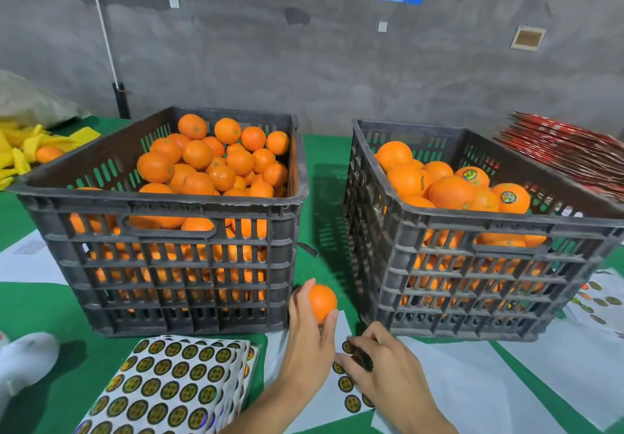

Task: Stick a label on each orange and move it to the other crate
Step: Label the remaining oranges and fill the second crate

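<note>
Two black plastic crates stand on the green table. The left crate (169,204) is heaped with plain oranges (197,155). In the right crate (472,227) lie oranges with round labels (508,197). My left hand (309,335) holds one unlabelled orange (322,302) in its fingertips, low in the gap between the crates. My right hand (385,362) rests on a partly used label sheet (347,386), its fingertips pinching at a round gold-and-black label (363,359). Whether the label is lifted off the sheet is unclear.
A stack of full label sheets (169,386) lies at the front left. Empty white backing sheets (489,376) cover the table at the front right. Yellow wrappers (20,150) sit far left, a red printed stack (567,153) far right, a white object (23,359) at the left edge.
</note>
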Demonstrator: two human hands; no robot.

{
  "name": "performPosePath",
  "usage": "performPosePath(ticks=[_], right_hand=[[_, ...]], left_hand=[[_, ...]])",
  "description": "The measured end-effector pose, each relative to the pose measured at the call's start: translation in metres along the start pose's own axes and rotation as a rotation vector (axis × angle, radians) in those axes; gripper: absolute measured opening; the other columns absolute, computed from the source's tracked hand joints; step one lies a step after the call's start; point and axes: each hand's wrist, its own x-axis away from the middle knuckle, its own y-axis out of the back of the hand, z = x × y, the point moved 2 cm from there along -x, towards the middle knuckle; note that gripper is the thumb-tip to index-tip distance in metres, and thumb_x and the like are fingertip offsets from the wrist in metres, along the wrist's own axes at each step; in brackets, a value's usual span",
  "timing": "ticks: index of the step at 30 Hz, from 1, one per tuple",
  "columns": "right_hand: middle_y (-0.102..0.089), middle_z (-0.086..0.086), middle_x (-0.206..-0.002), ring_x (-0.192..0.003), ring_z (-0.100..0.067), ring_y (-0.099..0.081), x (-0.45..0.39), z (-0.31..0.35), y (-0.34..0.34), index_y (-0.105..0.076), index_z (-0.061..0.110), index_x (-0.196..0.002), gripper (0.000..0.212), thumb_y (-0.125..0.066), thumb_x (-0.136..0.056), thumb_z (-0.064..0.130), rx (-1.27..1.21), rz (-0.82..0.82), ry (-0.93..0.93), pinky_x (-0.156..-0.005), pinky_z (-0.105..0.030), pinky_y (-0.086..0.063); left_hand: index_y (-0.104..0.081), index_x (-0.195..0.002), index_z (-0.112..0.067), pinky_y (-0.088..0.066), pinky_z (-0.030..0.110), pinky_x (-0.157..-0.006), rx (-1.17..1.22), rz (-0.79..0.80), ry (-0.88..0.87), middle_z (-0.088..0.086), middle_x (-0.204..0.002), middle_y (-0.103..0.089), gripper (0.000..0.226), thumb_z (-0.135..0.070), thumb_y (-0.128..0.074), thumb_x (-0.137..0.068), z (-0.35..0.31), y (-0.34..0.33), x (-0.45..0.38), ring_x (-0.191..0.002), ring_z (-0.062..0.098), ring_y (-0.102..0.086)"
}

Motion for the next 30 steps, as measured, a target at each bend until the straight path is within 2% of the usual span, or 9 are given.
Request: performPosePath(ticks=[5, 7, 10, 13, 17, 20, 24, 27, 30], right_hand=[[-0.048, 0.013, -0.103, -0.079, -0.014, -0.045, -0.002, 0.000, -0.001, -0.070, 0.034, -0.118, 0.044, -0.048, -0.097, 0.066, 0.038, 0.033, 0.055, -0.071, -0.025, -0.034], [-0.051, 0.010, -0.096, -0.072, -0.013, -0.044, -0.003, 0.000, 0.001, -0.075, 0.030, -0.107, 0.035, -0.056, -0.098, 0.058, 0.067, -0.011, 0.104, -0.069, -0.024, -0.033], [-0.052, 0.008, -0.080, -0.062, -0.014, -0.053, -0.003, 0.005, 0.004, -0.077, 0.028, -0.083, 0.018, -0.078, -0.086, 0.046, 0.169, -0.064, 0.184, -0.057, -0.023, -0.039], [-0.051, 0.007, -0.073, -0.056, -0.015, -0.055, -0.003, 0.011, 0.004, -0.075, 0.025, -0.072, 0.019, -0.089, -0.075, 0.039, 0.216, -0.096, 0.218, -0.050, -0.025, -0.045], [-0.051, 0.004, -0.069, -0.052, -0.017, -0.054, -0.004, 0.016, 0.005, -0.073, 0.020, -0.062, 0.025, -0.091, -0.073, 0.033, 0.227, -0.115, 0.187, -0.043, -0.026, -0.043], [-0.051, 0.005, -0.071, -0.054, -0.015, -0.052, -0.001, 0.013, 0.003, -0.072, 0.021, -0.066, 0.025, -0.080, -0.084, 0.035, 0.175, -0.130, 0.158, -0.047, -0.026, -0.040], [-0.048, 0.010, -0.090, -0.073, -0.013, -0.055, 0.000, 0.003, 0.000, -0.070, 0.030, -0.093, 0.034, -0.043, -0.105, 0.047, -0.007, -0.186, 0.056, -0.064, -0.024, -0.041], [-0.053, 0.010, -0.088, -0.073, -0.012, -0.058, -0.010, 0.011, 0.012, -0.068, 0.028, -0.095, 0.023, -0.050, -0.105, 0.035, -0.113, -0.229, -0.036, -0.062, -0.027, -0.046], [-0.055, 0.009, -0.071, -0.059, -0.010, -0.055, -0.022, 0.026, 0.036, -0.070, 0.022, -0.087, 0.014, -0.064, -0.100, 0.021, -0.151, -0.410, -0.072, -0.051, -0.027, -0.044]], left_hand=[[-0.019, -0.153, -0.039, -0.049, 0.036, -0.098, -0.016, -0.008, -0.009, -0.028, -0.133, -0.023, 0.062, -0.056, -0.040, -0.097, 0.003, -0.001, 0.000, -0.126, 0.021, -0.051], [-0.018, -0.153, -0.040, -0.049, 0.036, -0.096, -0.023, -0.006, -0.015, -0.029, -0.131, -0.022, 0.062, -0.057, -0.040, -0.097, 0.003, -0.001, 0.001, -0.125, 0.021, -0.052], [-0.016, -0.150, -0.045, -0.047, 0.032, -0.094, -0.030, -0.007, -0.024, -0.033, -0.128, -0.020, 0.059, -0.058, -0.040, -0.097, 0.001, 0.000, 0.002, -0.124, 0.020, -0.052], [-0.016, -0.149, -0.046, -0.046, 0.031, -0.093, -0.028, -0.007, -0.012, -0.033, -0.128, -0.020, 0.059, -0.058, -0.040, -0.097, 0.001, -0.001, 0.001, -0.124, 0.021, -0.052], [-0.019, -0.153, -0.040, -0.046, 0.031, -0.092, -0.032, 0.001, 0.000, -0.033, -0.127, -0.019, 0.063, -0.058, -0.040, -0.096, 0.000, -0.001, 0.001, -0.125, 0.021, -0.052], [-0.019, -0.153, -0.040, -0.048, 0.032, -0.093, -0.030, 0.008, 0.017, -0.031, -0.129, -0.020, 0.063, -0.058, -0.040, -0.096, -0.002, 0.001, 0.002, -0.123, 0.021, -0.053], [-0.017, -0.147, -0.052, -0.047, 0.028, -0.088, -0.001, 0.022, 0.045, -0.029, -0.133, -0.023, 0.058, -0.060, -0.042, -0.095, -0.001, 0.002, 0.002, -0.116, 0.016, -0.057], [-0.020, -0.140, -0.061, -0.048, 0.023, -0.091, 0.080, 0.026, 0.082, -0.019, -0.142, -0.029, 0.051, -0.055, -0.049, -0.098, -0.004, 0.004, 0.001, -0.115, 0.011, -0.059], [-0.032, -0.140, -0.056, -0.049, 0.018, -0.093, 0.222, 0.011, 0.107, -0.016, -0.146, -0.036, 0.052, -0.041, -0.061, -0.100, -0.015, 0.007, 0.002, -0.122, 0.002, -0.054]])
